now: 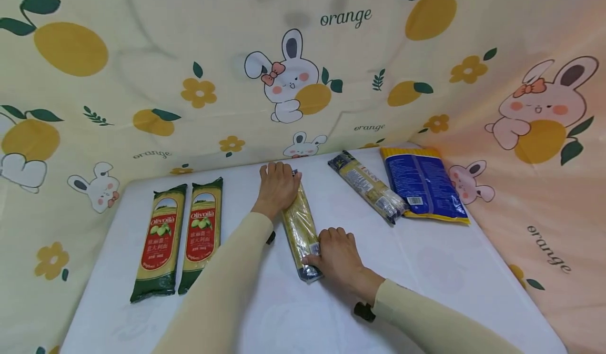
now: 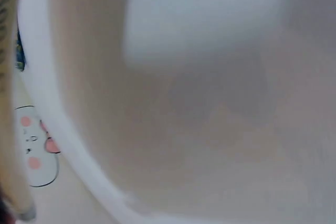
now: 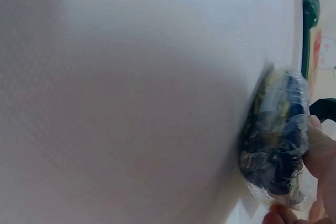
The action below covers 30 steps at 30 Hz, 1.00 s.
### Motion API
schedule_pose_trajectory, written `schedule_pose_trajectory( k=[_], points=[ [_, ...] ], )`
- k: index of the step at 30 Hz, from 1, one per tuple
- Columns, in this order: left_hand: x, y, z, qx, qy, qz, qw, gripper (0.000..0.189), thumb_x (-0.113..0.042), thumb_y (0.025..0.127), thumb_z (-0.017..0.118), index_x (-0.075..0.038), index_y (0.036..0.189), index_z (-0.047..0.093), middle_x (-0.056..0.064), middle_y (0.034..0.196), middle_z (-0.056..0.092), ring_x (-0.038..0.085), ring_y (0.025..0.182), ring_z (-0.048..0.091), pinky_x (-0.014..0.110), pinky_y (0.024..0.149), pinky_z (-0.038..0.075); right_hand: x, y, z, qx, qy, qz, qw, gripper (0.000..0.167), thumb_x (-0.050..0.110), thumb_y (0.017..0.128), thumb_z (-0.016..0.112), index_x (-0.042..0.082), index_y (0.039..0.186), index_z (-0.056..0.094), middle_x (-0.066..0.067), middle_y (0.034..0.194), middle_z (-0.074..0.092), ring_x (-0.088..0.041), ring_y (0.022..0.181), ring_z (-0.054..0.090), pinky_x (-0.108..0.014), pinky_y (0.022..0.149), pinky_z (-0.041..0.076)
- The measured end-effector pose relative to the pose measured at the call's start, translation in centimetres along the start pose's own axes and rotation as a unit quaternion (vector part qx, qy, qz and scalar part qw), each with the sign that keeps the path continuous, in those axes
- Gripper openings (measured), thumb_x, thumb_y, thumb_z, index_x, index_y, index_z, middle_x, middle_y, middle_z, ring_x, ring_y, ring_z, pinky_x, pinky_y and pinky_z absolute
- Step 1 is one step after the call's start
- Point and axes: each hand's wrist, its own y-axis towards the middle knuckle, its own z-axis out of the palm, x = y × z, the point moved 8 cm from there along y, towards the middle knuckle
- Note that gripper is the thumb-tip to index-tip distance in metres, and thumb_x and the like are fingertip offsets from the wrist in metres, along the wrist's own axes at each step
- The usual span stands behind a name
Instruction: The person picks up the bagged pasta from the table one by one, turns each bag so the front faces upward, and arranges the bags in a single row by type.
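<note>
A long pack of spaghetti (image 1: 303,233) in clear wrap lies lengthwise on the white-covered table, between both hands. At its far end, my left hand (image 1: 279,185) grips over the top, fingers pointing away and hiding that end. My right hand (image 1: 342,254) holds the near end from the right, its thumb on the pack. In the right wrist view, the dark, crinkled end of the spaghetti pack (image 3: 278,135) shows beside the thumb of the right hand (image 3: 321,153). The left wrist view is mostly blurred cloth, with a yellowish strip bearing print at its left edge.
Two green-ended Olivoilà pasta packs (image 1: 158,238) (image 1: 203,222) lie side by side on the left. To the right, another clear-wrapped spaghetti pack (image 1: 366,185) lies slanted, its near end against a blue and yellow bag (image 1: 421,183). A printed cloth (image 1: 227,43) hangs behind the table.
</note>
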Motion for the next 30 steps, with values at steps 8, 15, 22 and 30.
schedule_pose_trajectory(
  k=[8, 15, 22, 30],
  points=[
    [-0.6, -0.9, -5.4, -0.163, 0.0, 0.08, 0.9835, 0.041, -0.037, 0.113, 0.04, 0.001, 0.106, 0.054, 0.019, 0.104, 0.056, 0.041, 0.106, 0.048, 0.06, 0.11, 0.032, 0.7, 0.4, -0.7, -0.041, 0.016, -0.01, 0.999, 0.059, 0.056, 0.079, 0.088, 0.007, 0.093, 0.059, -0.001, 0.08, 0.051, -0.023, 0.078, 0.047, -0.041, 0.075, 0.04],
    [0.3, -1.7, -7.0, -0.237, -0.008, 0.092, 0.9672, 0.04, -0.036, 0.112, 0.038, 0.0, 0.109, 0.054, 0.019, 0.102, 0.055, 0.041, 0.107, 0.047, 0.063, 0.115, 0.029, 0.2, 1.0, -0.7, -0.035, 0.015, -0.001, 0.9993, 0.063, 0.062, 0.078, 0.087, 0.008, 0.096, 0.06, -0.001, 0.083, 0.053, -0.024, 0.083, 0.049, -0.042, 0.078, 0.039],
    [0.8, -2.1, -7.6, -0.258, -0.016, 0.088, 0.962, 0.041, -0.036, 0.111, 0.037, 0.0, 0.11, 0.054, 0.018, 0.104, 0.055, 0.04, 0.105, 0.047, 0.063, 0.115, 0.03, 0.2, 1.4, -0.1, 0.001, 0.003, -0.01, 1.0, 0.059, 0.066, 0.083, 0.08, 0.011, 0.087, 0.061, 0.001, 0.079, 0.053, -0.022, 0.079, 0.047, -0.043, 0.078, 0.039],
    [1.1, -2.5, -8.9, -0.277, -0.02, 0.074, 0.9578, 0.036, -0.033, 0.11, 0.044, 0.001, 0.108, 0.054, 0.017, 0.101, 0.054, 0.038, 0.099, 0.045, 0.058, 0.106, 0.035, 1.2, 2.0, -0.5, -0.035, -0.005, -0.044, 0.9984, 0.056, 0.059, 0.084, 0.083, 0.01, 0.086, 0.057, 0.0, 0.077, 0.052, -0.023, 0.075, 0.045, -0.041, 0.074, 0.039]
  ],
)
